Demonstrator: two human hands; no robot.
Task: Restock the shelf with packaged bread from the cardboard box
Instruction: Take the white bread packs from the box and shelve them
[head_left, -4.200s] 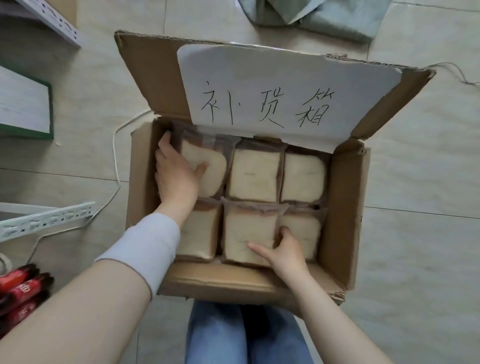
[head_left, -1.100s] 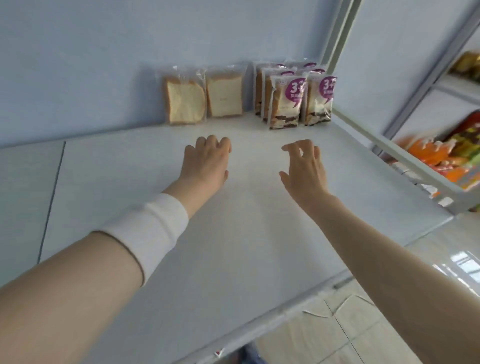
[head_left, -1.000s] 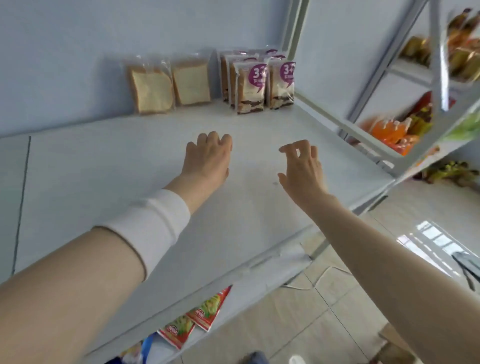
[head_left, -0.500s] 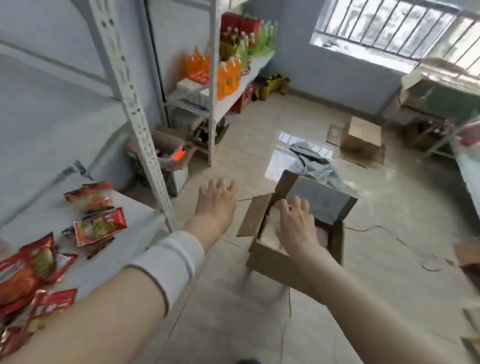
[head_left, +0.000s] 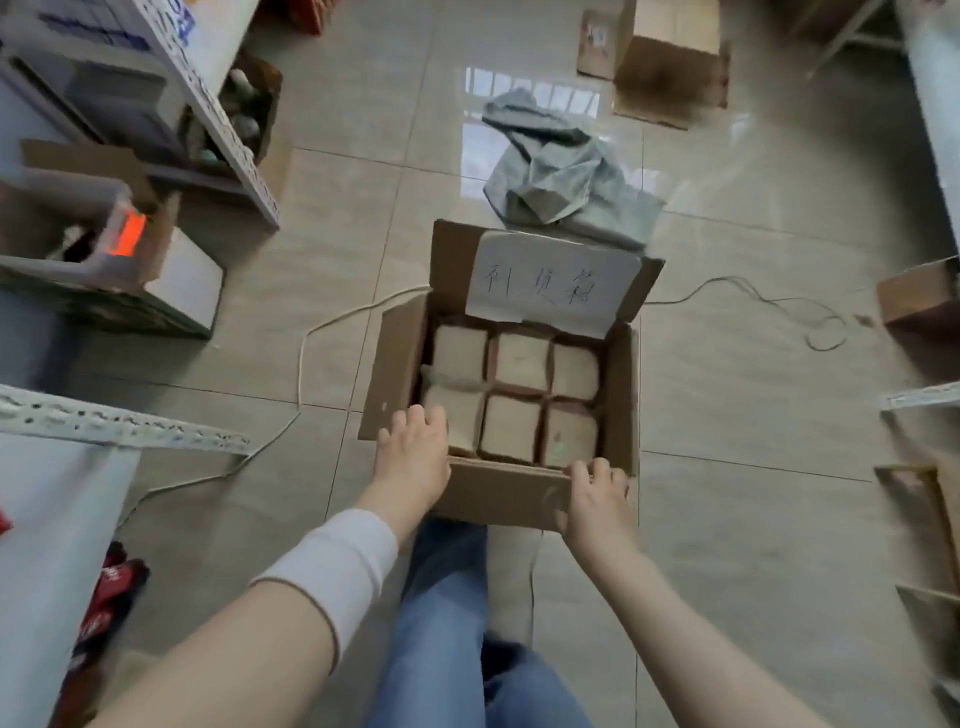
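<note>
Tiled floor, centre frame: the cardboard box holds six tight-packed bread packs. The left hand, fingers loose, hovers over the near-left pack; the right hand curls at the near rim, grip unclear. A hard pinch could crush slices.

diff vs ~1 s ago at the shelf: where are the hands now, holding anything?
Both hands came down from the shelf, empty, to the cardboard box. The left hand now reaches in over the near-left bread pack, fingers relaxed, no grip yet. The right hand curls its fingers over the box's near rim. As before, six packs show on top in the box.
</note>
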